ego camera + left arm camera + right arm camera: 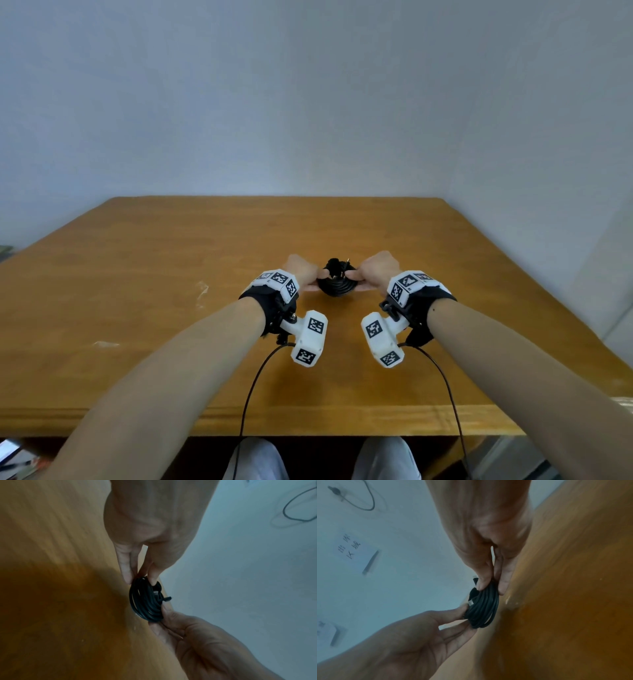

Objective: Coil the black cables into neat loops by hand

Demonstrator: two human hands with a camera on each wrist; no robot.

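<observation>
A black cable wound into a small tight coil sits just above the wooden table, held from both sides. My left hand pinches the coil's left edge between thumb and fingers. My right hand pinches the right edge the same way. The plug end sticks up from the top of the coil. The left wrist view shows the left hand gripping the coil with the right hand's fingers opposite. In the right wrist view the right hand grips the coil.
The table's far edge meets a pale wall, and its front edge runs close to my body. Thin black leads from the wrist cameras hang over that front edge. My knees show below it.
</observation>
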